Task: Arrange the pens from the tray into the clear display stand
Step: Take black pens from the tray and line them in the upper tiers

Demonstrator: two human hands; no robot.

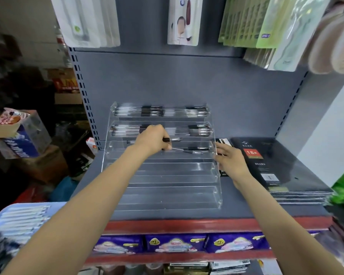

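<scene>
Risk first: could let a pen (172, 139) roll off the narrow third tier of the clear display stand (163, 171) and drop down onto the empty nearer steps, if released tilted or while the acrylic shifts under the reaching arm; could also nudge the pens already lying on that tier (195, 150), since the new one goes in just beside them. Looks like the placing step, with the two far tiers filled, the third barely begun, and the near tiers bare. Left grip (155, 139) curled around a few black-and-clear pens, fingers closed on the barrels, tips pointing right, over the third tier toward its left half. Right grip (229, 158) released, fingers loosely spread, at the right wall of the stand, apparently steadying it, though contact hard to confirm. More pens in the tray (18, 217) at near left, well apart from the stand on the shelf (207, 212).
</scene>
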